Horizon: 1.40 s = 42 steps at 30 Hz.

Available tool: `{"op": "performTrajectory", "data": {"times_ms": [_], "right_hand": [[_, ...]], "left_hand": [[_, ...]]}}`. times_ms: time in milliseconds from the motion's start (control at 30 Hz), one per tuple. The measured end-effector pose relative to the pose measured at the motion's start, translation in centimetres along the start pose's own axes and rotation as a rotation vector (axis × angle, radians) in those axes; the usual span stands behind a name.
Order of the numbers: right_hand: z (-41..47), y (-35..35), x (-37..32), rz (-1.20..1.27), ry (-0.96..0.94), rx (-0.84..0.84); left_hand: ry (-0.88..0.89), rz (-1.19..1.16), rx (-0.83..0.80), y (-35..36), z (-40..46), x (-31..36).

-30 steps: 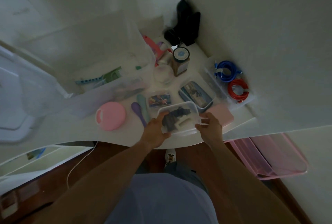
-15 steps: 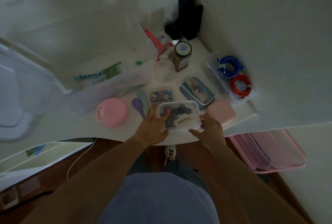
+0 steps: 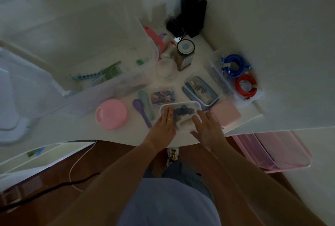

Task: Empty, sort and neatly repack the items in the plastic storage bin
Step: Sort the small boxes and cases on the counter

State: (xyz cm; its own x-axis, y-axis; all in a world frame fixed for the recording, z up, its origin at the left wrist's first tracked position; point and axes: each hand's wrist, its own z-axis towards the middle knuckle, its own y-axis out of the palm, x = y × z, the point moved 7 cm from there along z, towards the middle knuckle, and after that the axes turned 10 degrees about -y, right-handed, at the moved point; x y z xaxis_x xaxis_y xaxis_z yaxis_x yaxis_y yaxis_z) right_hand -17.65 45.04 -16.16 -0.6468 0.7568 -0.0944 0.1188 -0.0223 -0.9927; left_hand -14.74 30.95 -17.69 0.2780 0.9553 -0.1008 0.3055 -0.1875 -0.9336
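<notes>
Head view shows both hands flat on a clear lidded box (image 3: 183, 115) near the front edge of the white table (image 3: 72, 131). Left hand (image 3: 164, 126) and right hand (image 3: 205, 128) press its lid with straight fingers, gripping nothing. Dark items fill the box, though dim light hides what they are. Behind it sit a small case (image 3: 162, 97) of coloured bits and a blue tin (image 3: 201, 90). Big clear bin (image 3: 112, 73) stands at the left, beside a pink disc (image 3: 111, 114).

small box (image 3: 183, 109): clear glossy plastic | table (image 3: 76, 129): smooth matt white | floor (image 3: 47, 180): glossy wood
</notes>
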Motion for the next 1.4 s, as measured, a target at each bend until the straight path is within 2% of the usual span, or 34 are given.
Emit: {"op": "performTrajectory", "data": {"times_ms": [233,500,633,733,833,900,1000,1100,1233,1300,1400], "right_hand": [[-0.4,1.3,-1.1,-0.078,0.092,-0.025],[-0.2,-1.3,-0.9,-0.049,0.140,-0.074],[0.5,-5.1,-1.9,0.063,0.137,0.062],[3.0,-10.0,-3.0,0.138,0.121,0.274],[7.4,-14.9,-5.1,0.176,0.003,0.457],[11.0,-17.6,-6.8,0.212,-0.070,0.523],[16.2,-20.1,-8.7,0.253,-0.119,0.533],[21.4,-19.6,-8.7,0.305,-0.099,0.395],[29.3,-14.8,-7.5,0.261,-0.041,-0.050],[33.1,-12.1,-7.5,0.188,-0.086,-0.250],[37.6,-7.7,-8.4,0.008,-0.193,-0.464]], "left_hand": [[-0.048,-0.150,0.079,0.6,0.0,-0.7],[-0.087,-0.259,0.123,-1.4,-1.2,-2.6],[-0.105,-0.398,0.194,-5.2,-2.2,-3.9],[-0.166,-0.551,0.442,-10.1,-4.0,-7.5],[-0.282,-0.447,0.676,-14.5,-6.8,-12.7],[-0.375,-0.355,0.693,-16.2,-7.9,-16.5],[-0.539,-0.283,0.609,-16.3,-7.7,-22.8],[-0.608,-0.287,0.441,-13.5,-5.5,-28.1],[-0.547,-0.255,0.260,-9.7,-1.8,-32.3],[-0.514,-0.239,0.197,-8.1,0.0,-33.6],[-0.471,-0.153,0.128,-6.0,2.4,-34.9]]}}
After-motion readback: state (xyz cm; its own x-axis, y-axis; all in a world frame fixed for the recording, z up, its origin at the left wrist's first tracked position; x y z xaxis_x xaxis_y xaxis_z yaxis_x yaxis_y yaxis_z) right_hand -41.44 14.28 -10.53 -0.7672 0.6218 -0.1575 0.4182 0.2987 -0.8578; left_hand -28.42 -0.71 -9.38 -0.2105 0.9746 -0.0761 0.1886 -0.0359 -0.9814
